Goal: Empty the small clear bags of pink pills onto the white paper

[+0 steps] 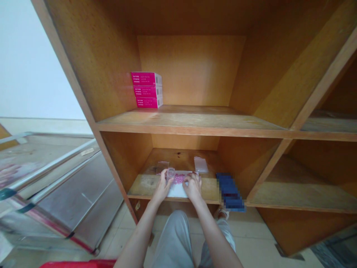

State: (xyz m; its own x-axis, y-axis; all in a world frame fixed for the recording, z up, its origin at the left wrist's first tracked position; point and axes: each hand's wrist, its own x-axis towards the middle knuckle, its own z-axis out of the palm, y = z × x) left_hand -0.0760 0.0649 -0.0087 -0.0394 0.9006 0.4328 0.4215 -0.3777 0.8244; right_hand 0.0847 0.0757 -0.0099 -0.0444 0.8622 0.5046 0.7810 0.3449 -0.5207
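Note:
Small pink round pieces (179,178), like beads or pills, lie in a heap on a white sheet (177,191) on the lower shelf. At the sheet's left edge, my left hand (163,185) is closed on a small clear plastic cup (170,172). The cup sits beside the heap, and its contents are too small to tell. My right hand (193,184) rests at the heap's right side, its fingers bent and drawn together among the pink pieces. Whatever those fingertips hold is hidden.
Behind my hands lie a clear bag (162,167) and a stack of small clear bags (200,164). A dark blue pixelated object (230,192) overhangs the shelf edge at right. Three pink boxes (147,90) stand stacked above. A metal-framed cart (75,197) stands left.

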